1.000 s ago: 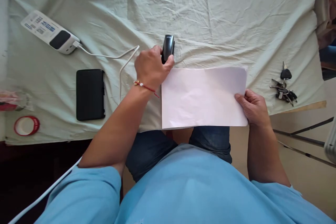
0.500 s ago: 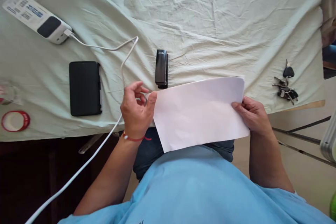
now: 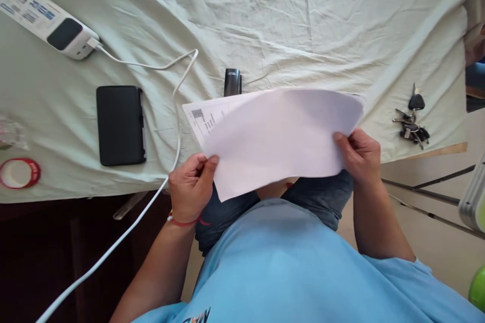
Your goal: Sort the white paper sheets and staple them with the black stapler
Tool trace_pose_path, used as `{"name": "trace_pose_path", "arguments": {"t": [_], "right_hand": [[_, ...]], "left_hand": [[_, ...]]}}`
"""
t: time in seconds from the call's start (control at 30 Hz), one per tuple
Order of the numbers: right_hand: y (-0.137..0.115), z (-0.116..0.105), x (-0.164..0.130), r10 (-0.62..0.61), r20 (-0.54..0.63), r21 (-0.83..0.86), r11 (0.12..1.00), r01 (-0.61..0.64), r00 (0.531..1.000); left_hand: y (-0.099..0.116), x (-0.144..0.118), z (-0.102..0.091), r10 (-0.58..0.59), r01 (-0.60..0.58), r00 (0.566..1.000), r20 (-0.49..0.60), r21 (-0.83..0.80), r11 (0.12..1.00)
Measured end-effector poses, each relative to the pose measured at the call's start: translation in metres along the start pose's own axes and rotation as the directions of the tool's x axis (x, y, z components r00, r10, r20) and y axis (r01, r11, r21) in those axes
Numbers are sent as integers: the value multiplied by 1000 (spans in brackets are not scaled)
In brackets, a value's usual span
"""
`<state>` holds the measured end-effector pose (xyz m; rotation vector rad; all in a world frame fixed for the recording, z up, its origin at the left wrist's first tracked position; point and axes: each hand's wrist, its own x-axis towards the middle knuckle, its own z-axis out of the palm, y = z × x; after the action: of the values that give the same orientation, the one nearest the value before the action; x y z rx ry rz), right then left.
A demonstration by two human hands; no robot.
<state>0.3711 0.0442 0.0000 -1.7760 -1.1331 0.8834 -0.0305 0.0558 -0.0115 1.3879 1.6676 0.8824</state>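
Note:
Several sheets of paper are held between my two hands, above my lap and the table's near edge. My left hand pinches their left side between thumb and fingers. At the right side, my right hand grips the papers with the thumb on top. The top sheet is blank and bowed; beneath it a printed sheet shows at the upper left with text and a small dark block. Just beyond the papers lies a black stapler, its near part hidden by them.
On the cloth-covered table at left are a white power strip with a white cable, a black tablet-like case and a red tape roll. A bunch of keys lies at right.
My left hand has gone from open fingers to pinching the papers' left side, slightly lower. The papers have moved up over part of the stapler, and the printed sheet now shows.

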Motion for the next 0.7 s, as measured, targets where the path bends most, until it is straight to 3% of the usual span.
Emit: {"name": "trace_pose_path", "arguments": {"t": [0.1, 0.17, 0.3, 0.4, 0.47, 0.63, 0.7], "right_hand": [[7, 8, 13, -40, 74, -49, 998, 44, 996], [13, 14, 19, -74, 31, -113, 991, 77, 997], [20, 22, 23, -153, -179, -192, 974, 118, 972], [21, 24, 22, -169, -248, -195, 973, 122, 954], [21, 24, 22, -173, -245, -197, 972, 125, 954], [20, 25, 23, -194, -233, -198, 969, 149, 953], [19, 25, 24, -203, -235, -193, 968, 159, 951]], "left_hand": [[-4, 12, 5, 61, -56, 993, -99, 48, 997], [-6, 18, 8, 76, -72, 992, -100, 42, 997], [-8, 19, 10, 42, -42, 999, -1, -99, 994], [-8, 18, 10, 9, 7, 996, 89, -168, 986], [-7, 20, 11, -2, 12, 996, 87, -114, 993], [-1, 25, 15, 69, -67, 997, -40, 47, 997], [1, 25, 15, 75, -73, 997, -26, 59, 996]]}}
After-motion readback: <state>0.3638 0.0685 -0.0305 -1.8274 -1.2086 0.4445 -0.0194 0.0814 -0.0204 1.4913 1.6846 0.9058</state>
